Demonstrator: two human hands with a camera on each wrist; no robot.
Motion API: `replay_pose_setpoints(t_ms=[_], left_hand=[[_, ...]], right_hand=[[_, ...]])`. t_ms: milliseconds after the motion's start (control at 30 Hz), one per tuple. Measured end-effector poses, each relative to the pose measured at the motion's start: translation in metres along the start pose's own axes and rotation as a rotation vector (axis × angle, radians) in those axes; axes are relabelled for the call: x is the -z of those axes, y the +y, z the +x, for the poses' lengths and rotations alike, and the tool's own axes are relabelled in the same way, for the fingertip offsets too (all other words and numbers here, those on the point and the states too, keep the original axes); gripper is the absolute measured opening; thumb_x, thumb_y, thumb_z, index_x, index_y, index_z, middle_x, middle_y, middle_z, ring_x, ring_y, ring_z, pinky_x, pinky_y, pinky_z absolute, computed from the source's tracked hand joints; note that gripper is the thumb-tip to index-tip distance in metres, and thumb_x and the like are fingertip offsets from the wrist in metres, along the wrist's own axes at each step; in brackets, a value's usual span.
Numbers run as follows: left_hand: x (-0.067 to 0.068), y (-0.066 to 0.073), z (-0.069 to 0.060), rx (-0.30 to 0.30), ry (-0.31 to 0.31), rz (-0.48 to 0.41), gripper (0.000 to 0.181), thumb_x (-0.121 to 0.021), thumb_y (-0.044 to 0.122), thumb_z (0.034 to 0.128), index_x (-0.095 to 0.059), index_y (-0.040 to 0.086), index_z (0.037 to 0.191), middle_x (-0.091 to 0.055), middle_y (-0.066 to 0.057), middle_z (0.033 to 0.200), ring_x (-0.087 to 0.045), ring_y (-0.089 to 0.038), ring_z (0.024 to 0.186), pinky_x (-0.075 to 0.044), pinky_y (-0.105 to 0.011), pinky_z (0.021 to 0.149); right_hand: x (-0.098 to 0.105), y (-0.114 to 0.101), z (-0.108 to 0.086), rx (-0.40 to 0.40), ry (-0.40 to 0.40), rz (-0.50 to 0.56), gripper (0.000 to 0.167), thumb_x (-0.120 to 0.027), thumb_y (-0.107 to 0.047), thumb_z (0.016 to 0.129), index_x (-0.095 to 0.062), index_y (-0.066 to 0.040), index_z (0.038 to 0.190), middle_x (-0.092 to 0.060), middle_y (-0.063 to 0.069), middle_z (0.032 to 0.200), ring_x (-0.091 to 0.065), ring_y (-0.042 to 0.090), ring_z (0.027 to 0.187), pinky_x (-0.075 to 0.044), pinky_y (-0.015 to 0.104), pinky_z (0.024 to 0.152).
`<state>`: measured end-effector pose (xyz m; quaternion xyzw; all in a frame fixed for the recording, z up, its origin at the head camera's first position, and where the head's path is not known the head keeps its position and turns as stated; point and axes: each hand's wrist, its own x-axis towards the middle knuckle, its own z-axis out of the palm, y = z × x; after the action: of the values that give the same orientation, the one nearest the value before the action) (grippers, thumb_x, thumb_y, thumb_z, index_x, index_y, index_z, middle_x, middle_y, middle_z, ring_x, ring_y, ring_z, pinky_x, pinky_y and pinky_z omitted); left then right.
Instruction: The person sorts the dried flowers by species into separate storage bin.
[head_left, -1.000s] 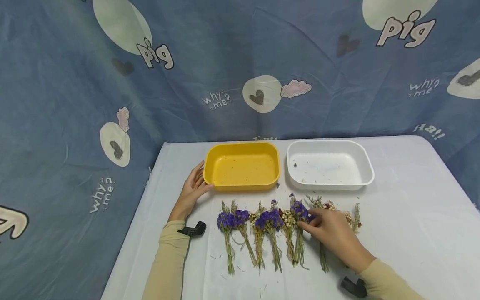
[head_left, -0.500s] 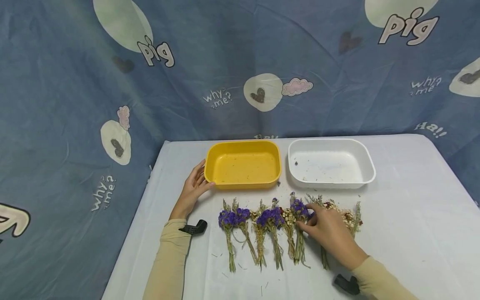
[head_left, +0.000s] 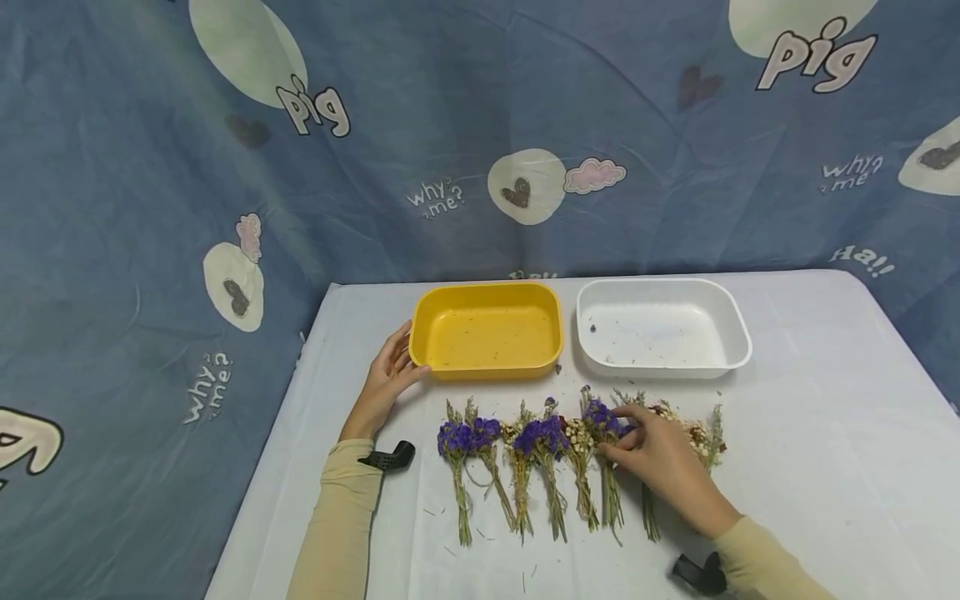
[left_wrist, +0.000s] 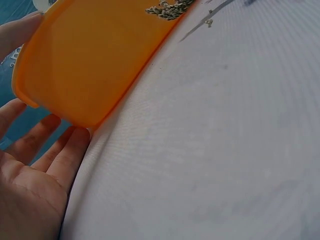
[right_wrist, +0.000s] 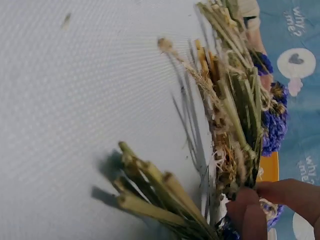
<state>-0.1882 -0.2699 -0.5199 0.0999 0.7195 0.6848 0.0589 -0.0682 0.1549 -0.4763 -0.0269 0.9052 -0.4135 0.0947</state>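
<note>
In the head view my left hand [head_left: 381, 392] holds the near left corner of the yellow tray [head_left: 487, 374]. The left wrist view shows the thumb at the rim and the spread fingers of this hand [left_wrist: 37, 182] against the wall of the tray [left_wrist: 100, 60]. My right hand [head_left: 667, 467] pinches a purple-flowered bunch [head_left: 611, 496] just below its blooms, between thumb and forefinger. Close up, thumb and finger of the right hand [right_wrist: 285, 202] meet beside tied stems [right_wrist: 245, 110]; the flower heads there are partly hidden.
A white tray [head_left: 663, 372] stands right of the yellow one, with small bits inside. Several dried bunches [head_left: 540, 437] lie in a row left of my right hand; others [head_left: 701, 437] lie partly under and beyond it. Loose stem bits [head_left: 525, 577] lie near the front.
The pinched purple bunch has shifted slightly right, its stems now apart from the cream-flowered bunch beside it. My left hand keeps its place at the yellow tray.
</note>
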Motion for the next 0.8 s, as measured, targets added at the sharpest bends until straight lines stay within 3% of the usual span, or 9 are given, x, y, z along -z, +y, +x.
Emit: replay_pose_setpoints(t_ms=[233,333,500,800], left_hand=[[0.0,0.001,-0.001,-0.005,-0.005,-0.005,0.084,-0.072,0.005,0.0961,-0.028,0.027,0.164,-0.036,-0.012,0.165,-0.036,-0.034,0.154,-0.044,-0.02,0.118],[0.001,0.001,-0.001,-0.004,-0.003,-0.007,0.084,-0.072,0.005,0.0961,-0.028,0.027,0.164,-0.036,-0.013,0.165,-0.036,-0.034,0.154,-0.044,-0.02,0.117],[0.001,-0.001,0.0,-0.007,-0.004,0.0,0.084,-0.071,0.005,0.0965,-0.028,0.028,0.164,-0.037,-0.012,0.164,-0.037,-0.033,0.154,-0.044,-0.02,0.118],[0.001,-0.001,0.0,-0.008,-0.005,-0.003,0.084,-0.072,0.006,0.0962,-0.028,0.028,0.164,-0.035,-0.011,0.165,-0.036,-0.033,0.154,-0.043,-0.022,0.119]], right_hand=[[0.005,0.002,-0.002,-0.013,-0.018,0.061,0.067,-0.085,-0.03,0.085,-0.059,-0.002,0.14,-0.079,-0.003,0.081,-0.072,0.008,0.064,-0.06,0.055,0.096],[0.007,0.002,-0.002,-0.013,-0.021,0.093,0.068,-0.086,-0.03,0.085,-0.059,-0.001,0.139,-0.08,-0.001,0.081,-0.073,0.011,0.062,-0.063,0.047,0.091],[0.01,-0.001,-0.002,-0.018,-0.03,0.132,0.067,-0.086,-0.028,0.084,-0.059,-0.001,0.139,-0.079,0.0,0.08,-0.074,0.014,0.063,-0.064,0.025,0.07],[0.019,-0.003,-0.001,0.054,-0.031,0.141,0.061,-0.084,-0.029,0.087,-0.061,-0.004,0.137,-0.079,-0.002,0.082,-0.074,0.016,0.065,-0.063,0.023,0.072]])
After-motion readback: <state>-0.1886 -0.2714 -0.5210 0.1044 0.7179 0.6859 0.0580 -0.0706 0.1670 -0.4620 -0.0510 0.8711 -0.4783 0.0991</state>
